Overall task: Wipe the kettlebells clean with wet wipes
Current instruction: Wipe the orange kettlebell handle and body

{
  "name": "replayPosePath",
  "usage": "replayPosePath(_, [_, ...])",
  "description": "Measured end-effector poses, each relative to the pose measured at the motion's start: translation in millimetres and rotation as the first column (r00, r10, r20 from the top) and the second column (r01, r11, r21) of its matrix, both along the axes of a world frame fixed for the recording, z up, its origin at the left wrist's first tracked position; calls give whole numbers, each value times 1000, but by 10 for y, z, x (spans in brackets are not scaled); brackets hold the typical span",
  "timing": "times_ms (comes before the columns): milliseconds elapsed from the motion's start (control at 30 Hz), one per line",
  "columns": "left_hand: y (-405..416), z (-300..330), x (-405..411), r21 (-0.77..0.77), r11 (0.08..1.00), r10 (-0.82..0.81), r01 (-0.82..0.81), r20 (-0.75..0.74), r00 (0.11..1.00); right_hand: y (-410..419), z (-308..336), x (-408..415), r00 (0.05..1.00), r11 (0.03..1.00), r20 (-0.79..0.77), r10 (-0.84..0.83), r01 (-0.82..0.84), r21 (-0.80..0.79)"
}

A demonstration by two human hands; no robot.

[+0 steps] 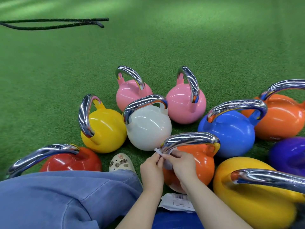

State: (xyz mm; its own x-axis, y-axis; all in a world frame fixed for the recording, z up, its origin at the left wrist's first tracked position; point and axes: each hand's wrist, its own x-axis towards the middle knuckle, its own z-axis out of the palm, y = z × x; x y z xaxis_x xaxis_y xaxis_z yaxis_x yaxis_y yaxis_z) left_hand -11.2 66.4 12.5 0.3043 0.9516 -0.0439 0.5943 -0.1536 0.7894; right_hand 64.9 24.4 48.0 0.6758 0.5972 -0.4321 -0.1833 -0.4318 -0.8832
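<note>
Several shiny kettlebells with chrome handles stand close together on green turf. Nearest me is an orange kettlebell. Just in front of it my left hand and my right hand together pinch a small white wet wipe, which sticks up between my fingertips beside the orange bell's chrome handle. Around it stand a white kettlebell, a yellow one, a red one, two pink ones, a blue one, and a second yellow one.
A white wipes packet lies on the ground under my right forearm. My knee in blue trousers and a cream clog sit at lower left. Another orange bell and a purple bell stand at right. A black rope lies far left.
</note>
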Motion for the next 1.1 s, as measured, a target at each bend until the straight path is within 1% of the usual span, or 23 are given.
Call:
replayPosePath(100, [-67,89,57,91,994,57,-65,89,994,-34,38,-27,996,994,-80,-44,52,99])
replayPosePath(167, [-74,170,126,223,973,14,-53,174,985,-50,61,-85,981,967,-135,-140,165,193])
replayPosePath(200, [-71,231,176,295,955,-38,-23,200,979,-52,64,-109,964,942,-150,-219,249,223])
replayPosePath(267, [-62,315,283,438,893,-199,98,191,961,-48,50,-123,919,887,-117,-377,394,242])
replayPosePath(333, [-54,315,360,556,811,-307,184,136,942,-37,29,-110,884,851,-65,-463,464,245])
replayPosePath(367, [-50,295,371,581,790,-323,197,121,939,-37,23,-99,879,846,-53,-474,471,250])
replayPosePath(433, [-39,201,351,592,789,-293,165,126,948,-33,6,-81,896,863,-32,-443,436,256])
replayPosePath(467, [-41,173,331,570,813,-252,121,156,955,-41,7,-84,910,875,-26,-413,405,264])
replayPosePath(533, [-58,154,294,468,883,-162,40,223,961,-42,7,-109,942,898,-21,-335,326,294])
replayPosePath(567, [-71,149,267,388,922,-98,-6,249,964,-44,1,-124,955,910,-3,-296,283,302])
replayPosePath(633, [-101,140,206,157,984,36,-79,261,965,-44,-54,-143,974,942,74,-215,187,278])
replayPosePath(667, [-107,110,177,54,994,81,-95,229,970,-45,-90,-147,979,959,114,-171,138,247])
replayPosePath(733, [-108,42,130,-68,992,120,-110,172,978,-60,-169,-142,983,987,175,-56,27,161])
replayPosePath(800, [-107,11,121,-169,977,162,-129,203,966,-85,-215,-113,975,994,217,52,-70,80])
replayPosePath(867, [-114,4,133,-225,968,166,-113,234,958,-105,-248,-82,972,992,205,117,-124,24])
replayPosePath(933, [-104,-19,132,-232,968,151,-95,233,961,-110,-292,-52,972,986,169,165,-163,-22])
replayPosePath(1033, [-56,-105,134,-277,956,157,-102,183,970,-108,-320,1,948,957,147,284,-271,-102])
replayPosePath(1100, [-26,-160,144,-293,949,156,-115,121,980,-98,-307,43,929,934,117,351,-339,-116])
